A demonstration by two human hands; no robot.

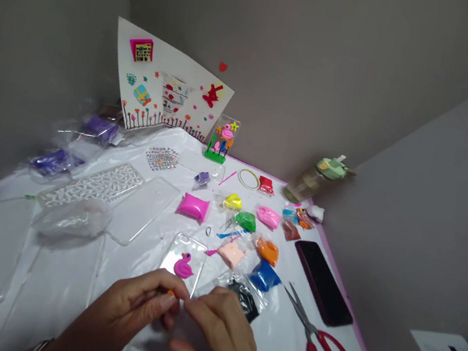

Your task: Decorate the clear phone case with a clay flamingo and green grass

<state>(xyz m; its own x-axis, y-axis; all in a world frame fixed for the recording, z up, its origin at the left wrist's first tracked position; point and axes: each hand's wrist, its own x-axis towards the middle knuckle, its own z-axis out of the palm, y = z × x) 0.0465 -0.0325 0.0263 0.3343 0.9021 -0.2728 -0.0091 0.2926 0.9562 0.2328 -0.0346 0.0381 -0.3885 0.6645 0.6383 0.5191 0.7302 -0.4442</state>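
White table (279,346): spread across the frame, grey wall (303,63) behind.
Clear packets (267,251): right of centre, filled with yellow, green, orange, blue, black.
Clear case (198,247): lower centre, pink duck (183,267) on it!
Left hand (138,302): bottom centre, pinching an orange piece (171,293).
Right hand (224,329): just beside, fingers bent; can't tell whether it grips anything.

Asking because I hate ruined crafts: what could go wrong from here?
The pink duck lies just beyond the left hand, so a brush might smear it if it is soft.
The orange bit in the left hand is small and could drop or be squashed.
The scissors lie with blades parted, tips near the blue packet, so the right hand might get pricked if it reached there.
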